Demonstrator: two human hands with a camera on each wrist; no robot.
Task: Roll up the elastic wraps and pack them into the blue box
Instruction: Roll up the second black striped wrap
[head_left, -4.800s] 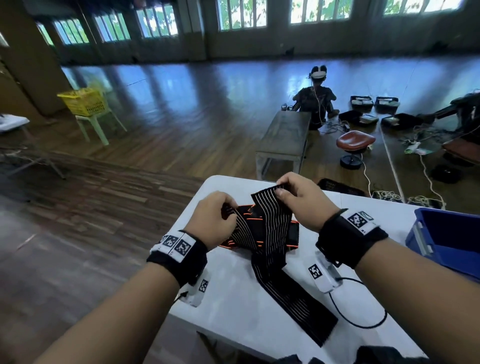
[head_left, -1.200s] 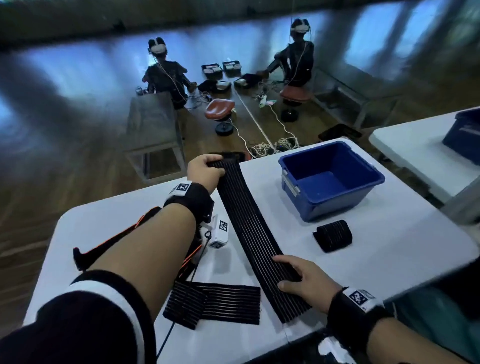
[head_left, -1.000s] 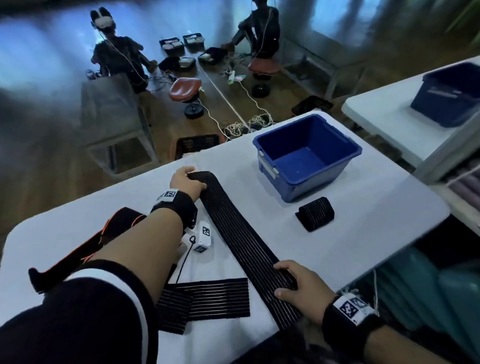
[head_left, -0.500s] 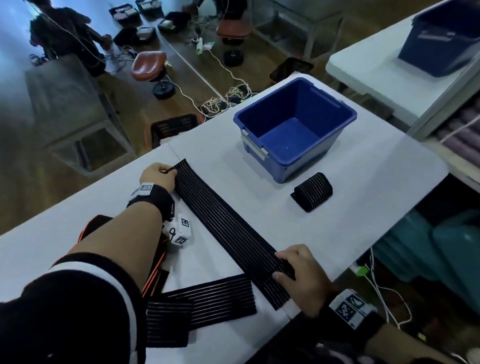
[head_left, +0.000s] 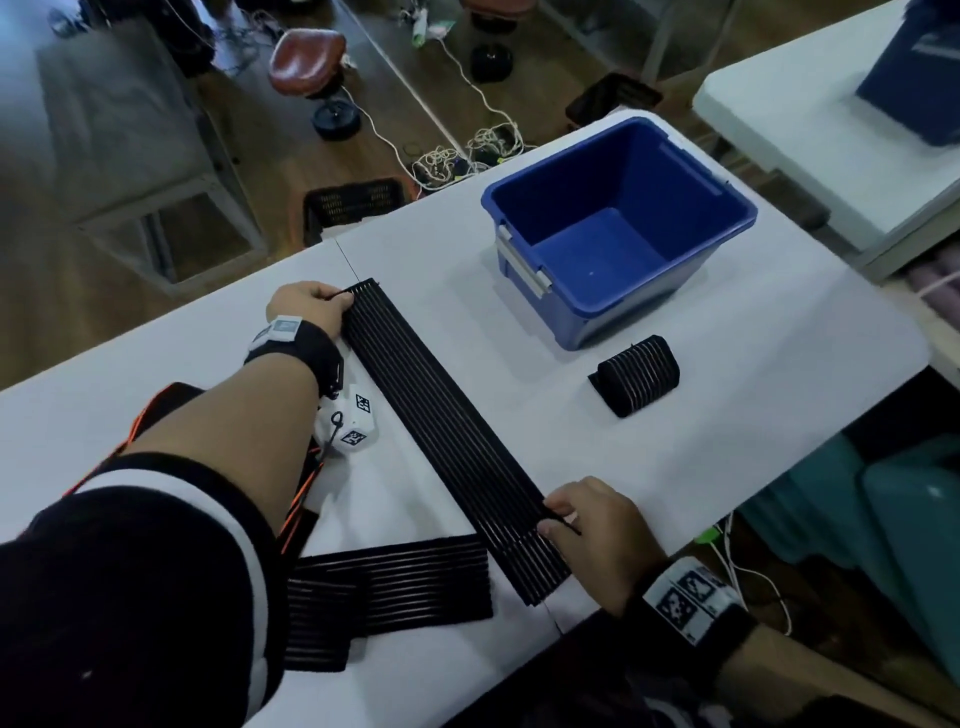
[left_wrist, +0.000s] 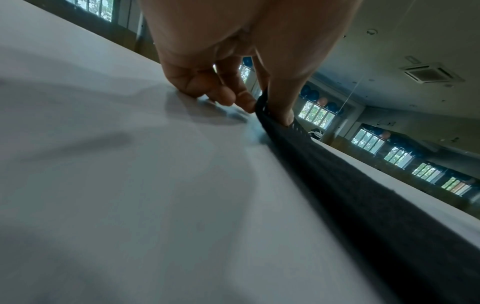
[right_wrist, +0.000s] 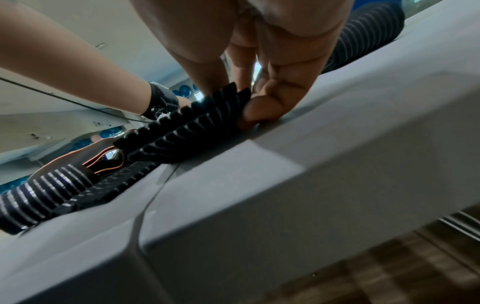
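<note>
On my left wrist (head_left: 291, 338) I wear a black band with a small white square-patterned tag on top. Just below that band hangs a white camera block (head_left: 353, 423) carrying two black-and-white markers and a thin black cable loop. My left sleeve (head_left: 130, 571) is black with a white stripe. My right wrist (head_left: 685, 603) has a matching black band with two printed tags.

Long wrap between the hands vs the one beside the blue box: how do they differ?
The long wrap lies flat at full length; the rolled wrap is a tight bundle. The left hand pinches the long wrap's far end and the right hand its near end; nothing touches the rolled wrap. Both are black, ribbed and on the table, outside the box.
</note>
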